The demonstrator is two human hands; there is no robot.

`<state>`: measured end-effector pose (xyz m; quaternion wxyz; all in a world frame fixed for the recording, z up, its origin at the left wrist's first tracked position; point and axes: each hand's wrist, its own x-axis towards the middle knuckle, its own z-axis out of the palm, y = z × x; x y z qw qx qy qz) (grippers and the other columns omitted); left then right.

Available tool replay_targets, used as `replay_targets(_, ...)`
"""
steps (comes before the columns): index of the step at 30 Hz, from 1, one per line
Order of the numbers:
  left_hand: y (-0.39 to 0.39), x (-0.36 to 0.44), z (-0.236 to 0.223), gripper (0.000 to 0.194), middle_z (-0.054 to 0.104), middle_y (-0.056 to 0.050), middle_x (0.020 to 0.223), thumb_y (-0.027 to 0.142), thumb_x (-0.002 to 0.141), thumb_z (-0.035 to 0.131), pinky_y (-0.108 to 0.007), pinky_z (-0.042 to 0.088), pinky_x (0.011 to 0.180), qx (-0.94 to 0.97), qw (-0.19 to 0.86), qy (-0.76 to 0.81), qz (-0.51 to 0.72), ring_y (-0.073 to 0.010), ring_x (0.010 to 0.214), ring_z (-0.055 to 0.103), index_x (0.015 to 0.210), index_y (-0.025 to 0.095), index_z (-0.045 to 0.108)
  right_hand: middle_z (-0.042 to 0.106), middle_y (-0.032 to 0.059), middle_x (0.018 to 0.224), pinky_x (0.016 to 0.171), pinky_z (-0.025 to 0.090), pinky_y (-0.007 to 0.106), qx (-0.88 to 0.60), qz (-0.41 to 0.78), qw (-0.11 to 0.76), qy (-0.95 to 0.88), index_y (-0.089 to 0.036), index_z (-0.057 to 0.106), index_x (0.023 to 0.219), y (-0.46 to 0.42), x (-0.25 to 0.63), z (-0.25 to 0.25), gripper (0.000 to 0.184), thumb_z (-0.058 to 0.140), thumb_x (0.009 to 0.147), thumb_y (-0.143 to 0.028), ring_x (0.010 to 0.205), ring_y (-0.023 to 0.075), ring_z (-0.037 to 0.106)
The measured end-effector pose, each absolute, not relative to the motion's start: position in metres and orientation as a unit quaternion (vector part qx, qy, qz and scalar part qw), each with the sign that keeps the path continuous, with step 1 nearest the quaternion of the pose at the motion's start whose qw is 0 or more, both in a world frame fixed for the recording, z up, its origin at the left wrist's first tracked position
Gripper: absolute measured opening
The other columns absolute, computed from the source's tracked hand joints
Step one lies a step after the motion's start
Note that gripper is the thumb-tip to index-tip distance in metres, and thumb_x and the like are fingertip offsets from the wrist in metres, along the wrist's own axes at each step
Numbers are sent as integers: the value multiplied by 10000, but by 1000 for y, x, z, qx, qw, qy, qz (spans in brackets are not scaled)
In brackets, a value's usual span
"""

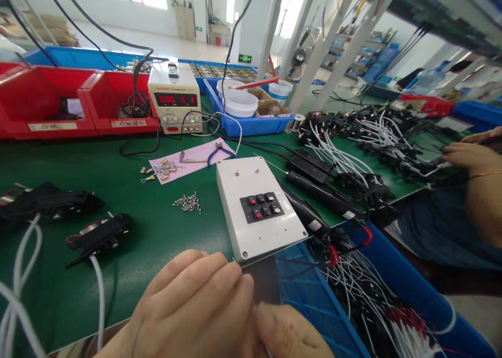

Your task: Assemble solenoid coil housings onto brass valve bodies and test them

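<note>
My left hand [196, 300] is closed at the bottom of the head view, its knuckles toward the camera. Against it, my right hand [292, 333] is partly cut off by the lower edge, thumb and fingers pressed together. Whatever sits between them is hidden. Just beyond my hands stands a white box [270, 240] with black and red switches [262, 206]. A pile of small screws [188, 203] lies left of it. Further left is a black assembly [104, 235] with a white cable. Right of the box lie two black electric screwdrivers [321, 193].
Red bins [47, 104], a power supply [175, 99] and a blue tray [257, 125] line the back. Pliers [215, 151] and brass parts [164, 169] lie on pink paper. Blue crates [329, 311] stand at lower right. A co-worker's hand [472, 151] is at far right.
</note>
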<state>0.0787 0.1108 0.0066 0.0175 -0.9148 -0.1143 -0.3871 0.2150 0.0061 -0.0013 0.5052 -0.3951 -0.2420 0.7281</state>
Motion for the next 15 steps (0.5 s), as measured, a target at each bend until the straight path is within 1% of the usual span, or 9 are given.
replay_targets(3,126,93,19,242,717,-25,982,185,1010,378,-303,432,941,-919,-5,-94,-382,-182,968,607,1012,199,620,466,-29,493,400,330,215,-406,697,536,-249,-207,715,848,10,215,6,605,532,807,-782,411,100,400)
replay_targets(5,142,109,28,202,708,-16,936,189,999,427,-286,474,835,-911,-41,-121,-393,-180,893,622,955,197,624,537,-20,562,434,404,230,-395,700,535,-262,-203,721,930,11,218,9,608,620,748,-775,446,120,500)
replay_targets(7,158,128,33,186,689,12,843,189,979,468,-252,477,720,-889,-110,-171,-411,-159,790,624,871,202,619,617,6,659,501,471,250,-406,669,546,-300,-202,738,932,12,226,9,535,739,707,-687,547,154,610)
replay_targets(8,166,138,33,176,678,26,806,183,963,490,-236,469,684,-875,-153,-194,-415,-148,753,622,843,204,616,655,19,726,572,507,265,-436,608,567,-345,-213,749,925,13,231,8,472,764,716,-636,638,172,654)
replay_targets(9,172,147,33,153,671,38,783,180,943,518,-224,459,661,-865,-196,-212,-410,-138,727,620,828,203,616,683,29,808,669,529,282,-480,506,591,-406,-230,756,939,14,238,6,411,754,752,-596,743,184,675)
replay_targets(11,183,162,28,112,660,55,746,166,904,560,-213,438,638,-849,-271,-239,-385,-124,684,610,812,199,615,698,47,1005,863,511,321,-575,225,593,-517,-260,747,1038,19,252,1,354,642,875,-557,958,203,654)
replay_targets(12,186,167,25,103,650,60,723,160,894,568,-212,427,626,-844,-298,-250,-368,-120,661,599,809,197,612,684,56,1088,930,486,345,-609,97,566,-547,-258,733,1090,23,259,-3,386,550,933,-559,1041,216,624)
replay_targets(13,189,171,22,101,641,62,707,157,892,567,-212,419,619,-842,-317,-257,-353,-116,646,590,808,195,609,664,67,1153,979,460,369,-637,11,531,-559,-245,720,1128,27,265,-6,440,453,977,-560,1106,229,593)
replay_targets(15,192,175,17,107,632,61,704,157,900,557,-210,411,617,-843,-328,-261,-336,-113,645,579,811,194,605,625,88,1249,1037,423,388,-683,-55,464,-562,-205,704,1163,35,273,-11,575,294,1010,-577,1187,240,544)
